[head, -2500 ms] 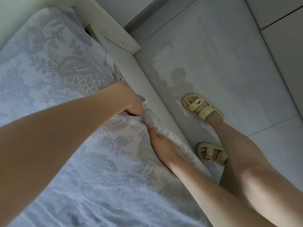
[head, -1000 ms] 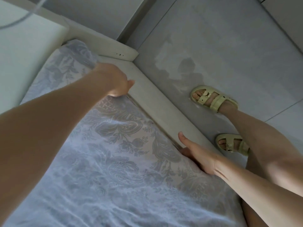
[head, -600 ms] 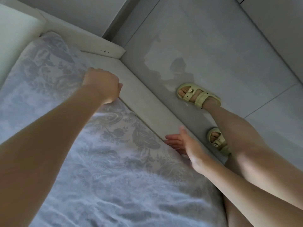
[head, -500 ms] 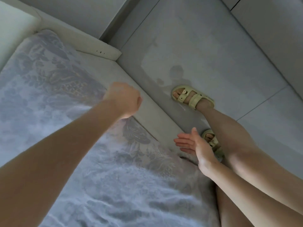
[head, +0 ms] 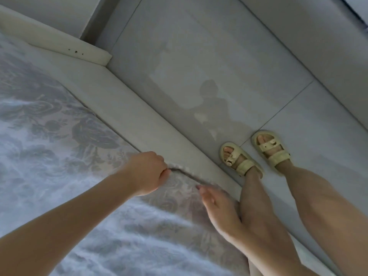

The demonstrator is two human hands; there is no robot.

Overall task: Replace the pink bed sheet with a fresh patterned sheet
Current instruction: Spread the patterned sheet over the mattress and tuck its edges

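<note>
Here the patterned sheet (head: pixel 59 156) lies spread over the bed, next to the grey floor (head: pixel 219 46) and right up to the pale bed frame (head: pixel 139 116). The left hand (head: pixel 146 172) grips the sheet's edge with curled fingers. Just beside it, the right hand (head: pixel 218 206) rests flat on the sheet. Yellow sandals (head: pixel 245 166) stand on the floor

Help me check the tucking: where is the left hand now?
In the head view, mid-frame, the left hand grips the sheet at its edge beside the bed frame, just left of the right hand.
</note>
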